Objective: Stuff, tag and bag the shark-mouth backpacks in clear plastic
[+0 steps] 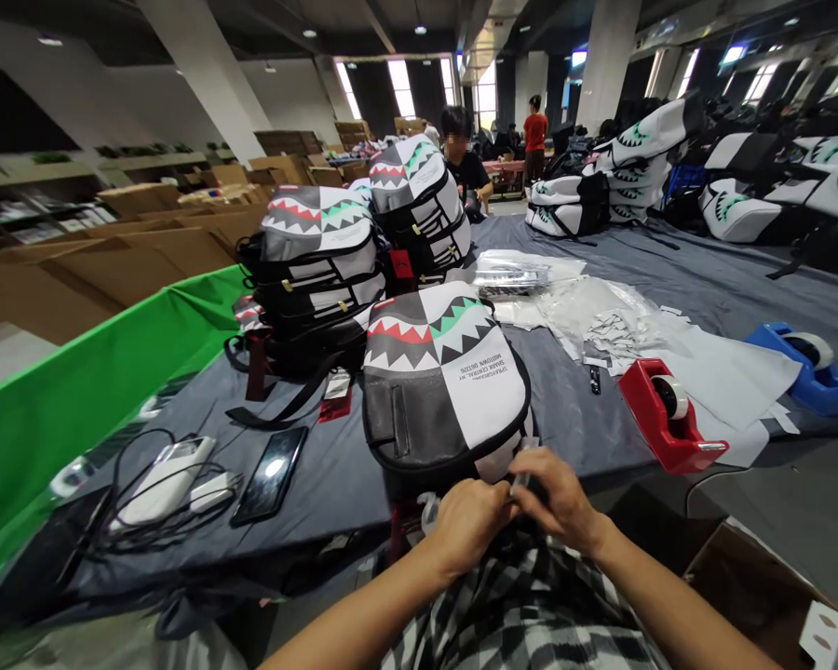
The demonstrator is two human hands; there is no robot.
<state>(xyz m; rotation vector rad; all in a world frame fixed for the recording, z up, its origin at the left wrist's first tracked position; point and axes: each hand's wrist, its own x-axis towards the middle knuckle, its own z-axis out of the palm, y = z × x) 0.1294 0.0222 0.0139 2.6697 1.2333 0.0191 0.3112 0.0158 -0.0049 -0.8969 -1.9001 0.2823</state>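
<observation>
A grey and white backpack (447, 381) with a red and green shark-mouth print lies on the cloth-covered table, close to its front edge. Both of my hands meet at the backpack's lower end. My left hand (469, 521) has its fingers curled closed; what they pinch is hidden. Beside it, my right hand (555, 493) is closed with thumb and fingers around something small and clear, too small to name. A bit of translucent plastic (429, 512) shows just left of my left hand.
Stacked backpacks (317, 270) stand behind on the left. A phone (270, 475) and a white power bank (164, 484) with cables lie left. Red (670, 419) and blue (814, 368) tape dispensers sit right, near plastic bags (601, 312). A person (465, 167) is across the table.
</observation>
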